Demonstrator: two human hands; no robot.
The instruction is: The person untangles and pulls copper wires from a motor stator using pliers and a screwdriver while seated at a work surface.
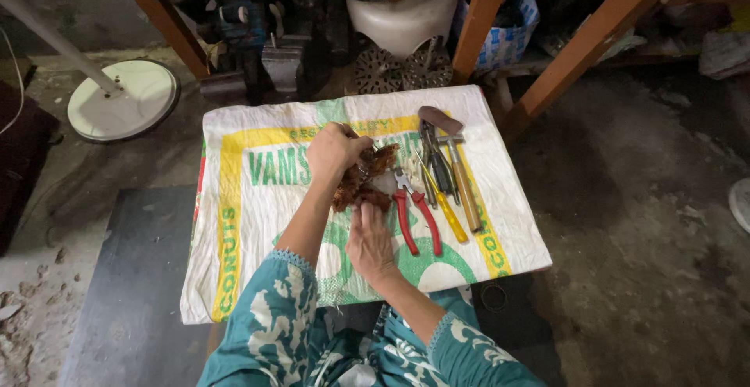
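My left hand (332,153) is closed over the top of a brown, rusty-looking bundle of coiled wire (375,162) that rests on a printed white sack (250,223). My right hand (369,238) grips the lower end of the same bundle from below. Both arms wear teal patterned sleeves. Just to the right lie red-handled pliers (414,211), a yellow-handled screwdriver (445,207), a wooden-handled hammer (457,160) and dark pliers (436,160). How the bundle is built under my fingers is hidden.
The sack covers a low board on a concrete floor. A white round stand base (125,99) sits at the left. Orange wooden legs (578,51), a white plastic stool (406,12), metal parts and a dark mat (133,278) surround the board.
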